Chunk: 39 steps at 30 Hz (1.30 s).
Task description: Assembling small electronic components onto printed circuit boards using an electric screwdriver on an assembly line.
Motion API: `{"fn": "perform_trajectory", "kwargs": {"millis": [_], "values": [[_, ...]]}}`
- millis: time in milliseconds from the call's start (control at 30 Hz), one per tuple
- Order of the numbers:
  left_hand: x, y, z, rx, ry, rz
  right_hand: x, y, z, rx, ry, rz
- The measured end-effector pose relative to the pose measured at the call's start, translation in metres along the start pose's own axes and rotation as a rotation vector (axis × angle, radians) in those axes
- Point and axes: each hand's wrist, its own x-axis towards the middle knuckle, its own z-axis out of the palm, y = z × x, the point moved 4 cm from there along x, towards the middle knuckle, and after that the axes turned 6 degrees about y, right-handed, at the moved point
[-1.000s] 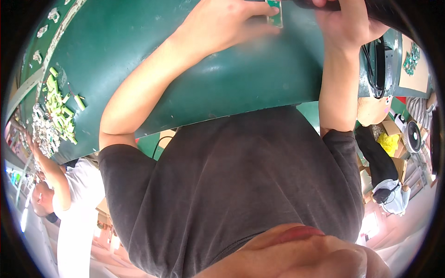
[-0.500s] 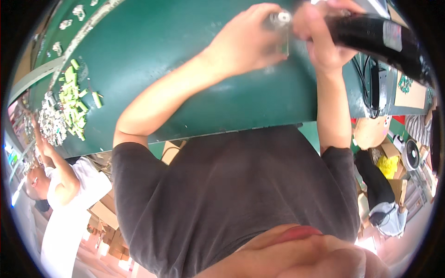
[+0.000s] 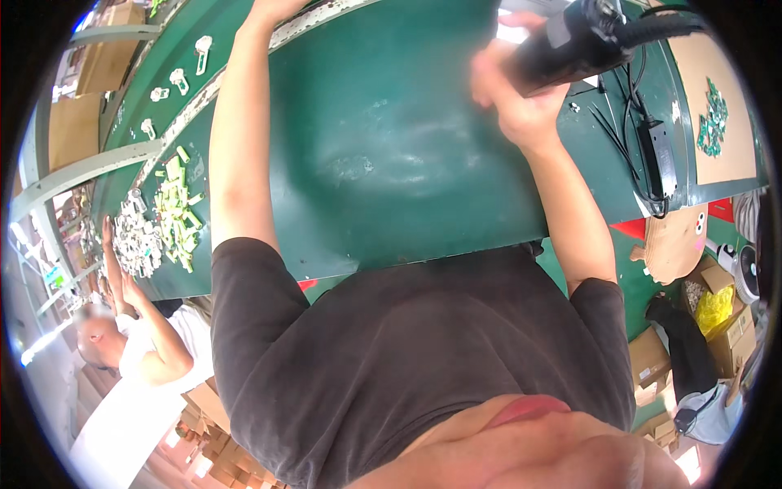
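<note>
Head view: your right hand (image 3: 521, 94) is curled around a black cylindrical tool (image 3: 566, 49), fingers closed on its near end but blurred; the tool is raised over the right side of the green table (image 3: 407, 212), tilted, a thick dark cable at its far end. Your left hand (image 3: 281, 6) is at the top edge, mostly cut off, by the worn pale strip (image 3: 314, 20); finger spread, cannot tell. Left of your left forearm: light-green cylinders (image 3: 175, 212) heaped beside whitish parts (image 3: 137, 236). Far right: green pieces (image 3: 713, 118) on a brown sheet (image 3: 725, 167).
</note>
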Motion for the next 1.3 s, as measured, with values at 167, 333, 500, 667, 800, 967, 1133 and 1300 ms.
{"fn": "perform_trajectory", "kwargs": {"millis": [167, 333, 500, 667, 800, 967, 1133, 1300], "values": [[0.019, 0.002, 0.026, 0.037, -0.155, 0.18, 0.033, -0.058, 0.002, 0.026, 0.111, -0.216], [0.017, 0.082, 0.024, -0.074, -0.033, 0.039, 0.067, -0.09, -0.034, -0.058, 0.045, -0.362], [-0.069, 0.183, 0.01, -0.447, -0.02, 0.183, 0.069, -0.082, -0.016, -0.282, 0.002, -0.249], [-0.143, 0.233, 0.018, -0.484, -0.11, 0.239, 0.052, -0.069, -0.011, -0.136, -0.238, -0.137], [-0.15, 0.233, 0.022, -0.426, -0.159, 0.309, 0.036, -0.056, 0.001, -0.073, -0.346, -0.183], [-0.158, 0.222, 0.034, -0.536, -0.103, 0.332, 0.012, -0.031, 0.009, -0.011, -0.342, -0.194], [-0.158, 0.221, 0.036, -0.556, -0.074, 0.346, 0.001, -0.022, 0.013, -0.064, -0.212, -0.144], [-0.158, 0.222, 0.035, -0.55, -0.063, 0.384, 0.001, -0.018, 0.011, -0.041, -0.219, -0.13]]}}
